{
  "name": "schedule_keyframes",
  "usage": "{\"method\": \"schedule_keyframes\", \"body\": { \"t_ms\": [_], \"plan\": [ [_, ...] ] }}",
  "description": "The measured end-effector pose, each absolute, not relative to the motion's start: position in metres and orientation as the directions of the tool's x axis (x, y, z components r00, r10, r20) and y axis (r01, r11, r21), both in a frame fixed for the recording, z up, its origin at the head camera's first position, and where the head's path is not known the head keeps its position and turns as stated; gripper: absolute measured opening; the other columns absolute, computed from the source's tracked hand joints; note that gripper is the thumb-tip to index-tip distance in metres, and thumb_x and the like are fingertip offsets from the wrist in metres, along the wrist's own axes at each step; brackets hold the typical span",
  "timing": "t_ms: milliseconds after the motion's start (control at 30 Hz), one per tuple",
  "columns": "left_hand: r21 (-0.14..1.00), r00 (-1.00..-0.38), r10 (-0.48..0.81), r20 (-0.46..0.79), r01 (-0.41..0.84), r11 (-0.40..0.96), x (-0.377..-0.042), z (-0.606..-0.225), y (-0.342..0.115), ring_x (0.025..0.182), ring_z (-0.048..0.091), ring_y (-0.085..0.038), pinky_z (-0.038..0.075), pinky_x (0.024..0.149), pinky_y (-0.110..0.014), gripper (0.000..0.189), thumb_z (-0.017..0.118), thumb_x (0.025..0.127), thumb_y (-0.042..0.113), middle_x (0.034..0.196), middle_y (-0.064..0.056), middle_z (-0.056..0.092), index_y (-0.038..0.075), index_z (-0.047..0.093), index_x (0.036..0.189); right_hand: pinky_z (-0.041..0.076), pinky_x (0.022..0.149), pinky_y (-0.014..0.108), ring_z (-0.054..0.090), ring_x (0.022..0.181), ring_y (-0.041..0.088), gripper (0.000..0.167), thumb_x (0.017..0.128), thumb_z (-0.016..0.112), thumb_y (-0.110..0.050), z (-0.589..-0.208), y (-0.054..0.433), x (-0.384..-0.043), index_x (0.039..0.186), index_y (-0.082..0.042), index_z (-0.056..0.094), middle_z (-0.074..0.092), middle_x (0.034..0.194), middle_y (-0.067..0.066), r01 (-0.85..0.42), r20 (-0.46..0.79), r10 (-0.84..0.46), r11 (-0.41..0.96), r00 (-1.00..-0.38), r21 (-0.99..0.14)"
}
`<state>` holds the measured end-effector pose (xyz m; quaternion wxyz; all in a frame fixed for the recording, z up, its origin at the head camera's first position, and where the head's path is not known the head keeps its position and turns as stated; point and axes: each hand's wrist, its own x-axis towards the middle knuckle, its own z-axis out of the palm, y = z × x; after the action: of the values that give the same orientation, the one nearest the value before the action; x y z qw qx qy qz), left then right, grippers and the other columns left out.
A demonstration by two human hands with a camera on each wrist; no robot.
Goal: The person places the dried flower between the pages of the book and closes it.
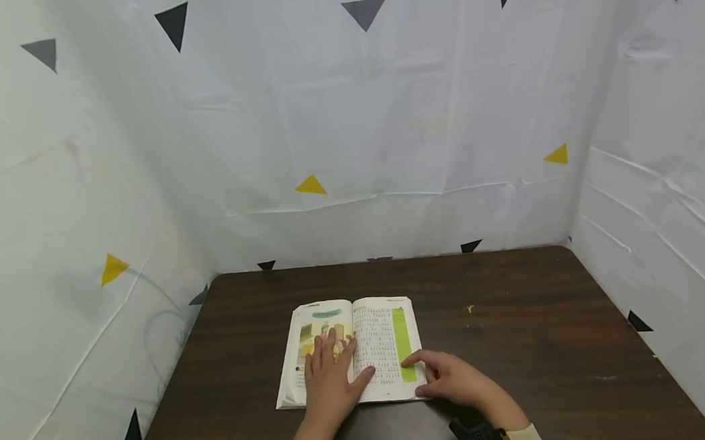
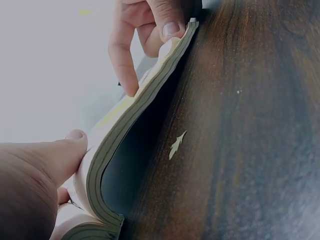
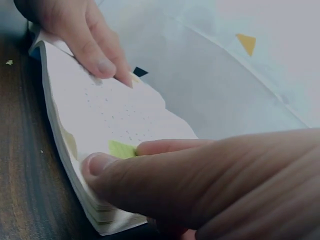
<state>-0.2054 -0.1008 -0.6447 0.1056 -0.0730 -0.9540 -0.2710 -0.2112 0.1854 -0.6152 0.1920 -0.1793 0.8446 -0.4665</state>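
An open book lies on the dark wooden table, a coloured picture on its left page and rows of small print beside a green strip on its right page. My left hand rests spread over the left page and the middle fold, its thumb reaching onto the right page. At the lower right corner, my right hand grips the book's edge with thumb and curled fingers. Its index fingertip touches the green strip. In the left wrist view, the near edge of the right-hand pages arches above the table.
A small pale leaf-shaped mark shows on the table near the book. White sheeting with black, grey and yellow triangles surrounds the table's back and sides. Dark bands with devices sit on both wrists.
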Motion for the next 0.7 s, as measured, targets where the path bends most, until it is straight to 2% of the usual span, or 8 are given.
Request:
{"method": "schedule_keyframes", "body": {
  "t_ms": [167, 333, 500, 600, 700],
  "plan": [
    [0.494, -0.97, 0.079, 0.23, 0.186, 0.849, -0.205, -0.642, -0.101, 0.164, 0.025, -0.053, 0.019, 0.126, -0.08, 0.073, 0.075, 0.093, 0.063, 0.176, -0.019, 0.036, 0.021, 0.066, 0.151, 0.042, 0.054, 0.023, 0.049, 0.061, 0.006, 0.042, 0.093, 0.088, -0.024, -0.618, 0.182, -0.213, 0.131, -0.02, 0.073, 0.056, 0.075, -0.004, -0.153, -0.124, -0.472, 0.506, -0.873, -0.849],
    [0.489, -0.979, 0.074, 0.191, 0.16, 0.858, -0.205, -0.639, -0.101, 0.167, 0.022, -0.05, 0.018, 0.128, -0.077, 0.074, 0.073, 0.095, 0.065, 0.178, -0.017, 0.034, 0.022, 0.064, 0.154, 0.041, 0.055, 0.021, 0.048, 0.059, 0.002, 0.024, 0.095, 0.086, -0.028, -0.623, 0.179, -0.213, 0.115, -0.02, 0.075, 0.056, 0.073, -0.008, -0.235, -0.048, -0.48, 0.512, -0.876, -0.826],
    [0.49, -0.978, 0.077, 0.195, 0.165, 0.856, -0.204, -0.639, -0.101, 0.166, 0.022, -0.05, 0.019, 0.128, -0.078, 0.073, 0.072, 0.095, 0.065, 0.178, -0.016, 0.034, 0.022, 0.064, 0.154, 0.046, 0.058, 0.022, 0.052, 0.063, 0.003, 0.008, 0.1, 0.081, -0.025, -0.621, 0.175, -0.211, 0.103, -0.021, 0.074, 0.063, 0.08, -0.008, -0.351, 0.1, -0.49, 0.454, -0.866, -0.819],
    [0.489, -0.976, 0.079, 0.202, 0.17, 0.855, -0.205, -0.639, -0.101, 0.166, 0.022, -0.05, 0.019, 0.128, -0.078, 0.072, 0.072, 0.095, 0.065, 0.178, -0.016, 0.034, 0.022, 0.064, 0.153, 0.053, 0.062, 0.026, 0.059, 0.067, 0.012, 0.008, 0.105, 0.074, -0.025, -0.617, 0.172, -0.209, 0.109, -0.019, 0.074, 0.067, 0.093, -0.001, -0.349, 0.156, -0.444, 0.394, -0.882, -0.85],
    [0.489, -0.977, 0.077, 0.201, 0.168, 0.856, -0.204, -0.638, -0.101, 0.166, 0.023, -0.05, 0.02, 0.128, -0.078, 0.072, 0.072, 0.095, 0.065, 0.177, -0.016, 0.034, 0.022, 0.065, 0.153, 0.055, 0.057, 0.03, 0.061, 0.068, 0.018, 0.029, 0.108, 0.071, -0.026, -0.615, 0.165, -0.208, 0.134, -0.016, 0.065, 0.065, 0.105, 0.008, -0.202, 0.096, -0.316, 0.323, -0.944, -0.924]
  ]
}}
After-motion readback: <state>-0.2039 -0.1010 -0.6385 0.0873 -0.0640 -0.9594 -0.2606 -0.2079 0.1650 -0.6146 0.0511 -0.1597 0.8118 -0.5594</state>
